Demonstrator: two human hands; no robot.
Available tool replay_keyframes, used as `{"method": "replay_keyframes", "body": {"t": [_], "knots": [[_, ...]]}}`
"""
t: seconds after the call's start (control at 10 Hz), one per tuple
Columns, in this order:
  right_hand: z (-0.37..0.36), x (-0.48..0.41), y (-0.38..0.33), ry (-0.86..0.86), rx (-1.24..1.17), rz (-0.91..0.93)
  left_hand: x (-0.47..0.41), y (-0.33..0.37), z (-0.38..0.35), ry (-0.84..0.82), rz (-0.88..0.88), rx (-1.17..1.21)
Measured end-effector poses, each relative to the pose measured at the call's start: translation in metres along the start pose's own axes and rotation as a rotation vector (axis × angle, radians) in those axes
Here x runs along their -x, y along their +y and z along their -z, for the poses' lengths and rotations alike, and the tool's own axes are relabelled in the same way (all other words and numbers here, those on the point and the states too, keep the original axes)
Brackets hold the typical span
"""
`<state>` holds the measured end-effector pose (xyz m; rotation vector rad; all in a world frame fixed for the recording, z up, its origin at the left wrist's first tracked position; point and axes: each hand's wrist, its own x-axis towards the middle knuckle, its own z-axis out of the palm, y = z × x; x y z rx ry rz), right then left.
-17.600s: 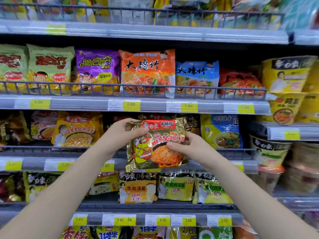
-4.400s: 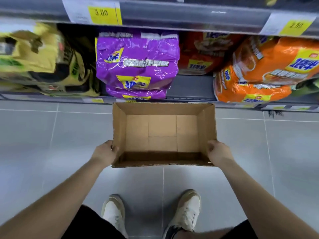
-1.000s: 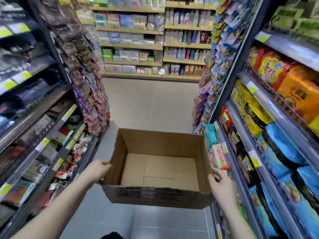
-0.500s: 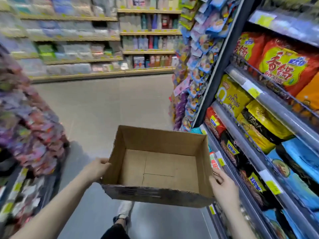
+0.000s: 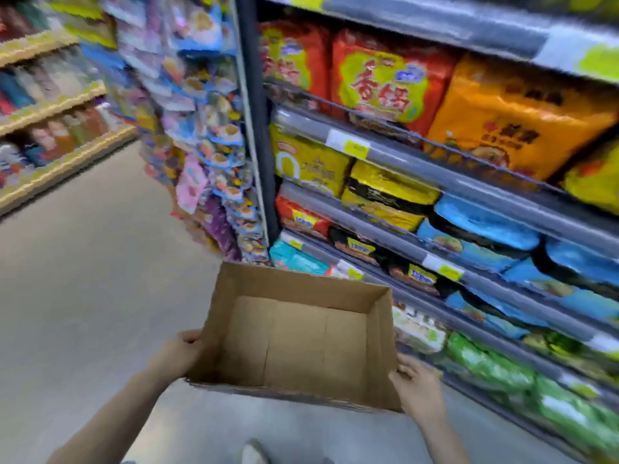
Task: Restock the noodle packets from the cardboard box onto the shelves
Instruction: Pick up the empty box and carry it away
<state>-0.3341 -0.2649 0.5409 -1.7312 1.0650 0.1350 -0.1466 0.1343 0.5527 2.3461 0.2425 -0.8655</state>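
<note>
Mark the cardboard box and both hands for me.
cardboard box [image 5: 294, 343]: head view, bare inner floor.
left hand [image 5: 174, 354]: head view, back of the hand.
right hand [image 5: 418, 386]: head view, back of the hand.

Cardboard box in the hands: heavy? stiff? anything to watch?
Probably light: the box looks empty, bare floor flaps showing. Likely fairly stiff, but with the top open its walls may bow where the left hand and right hand grip opposite sides. The floor's seams suggest it could sag under load.
</note>
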Motion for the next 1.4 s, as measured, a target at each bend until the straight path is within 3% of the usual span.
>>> {"method": "replay_keyframes", "body": {"t": [0.2,0.3,0.6,0.8,1.1,1.3,1.4], "knots": [[-0.026,-0.034,0.096,0.053,0.078,-0.180,-0.024,0.065,-0.021,-0.070,-0.012,-0.048],[-0.040,-0.037,0.095,0.071,0.077,-0.249,-0.079,0.051,-0.058,-0.090,0.030,-0.128],[-0.119,-0.123,0.229,0.149,0.256,-0.361,-0.243,-0.030,-0.212,-0.258,-0.054,-0.362],[-0.175,-0.194,0.305,0.126,0.229,-0.438,-0.341,-0.087,-0.294,-0.342,-0.035,-0.376],[-0.211,-0.260,0.374,0.079,-0.036,-0.492,-0.418,-0.123,-0.348,-0.489,-0.096,-0.436],[-0.217,-0.262,0.375,0.091,-0.208,-0.555,-0.430,-0.132,-0.358,-0.472,-0.110,-0.500],[-0.208,-0.254,0.353,0.095,-0.142,-0.511,-0.424,-0.116,-0.350,-0.397,-0.169,-0.613]]}}
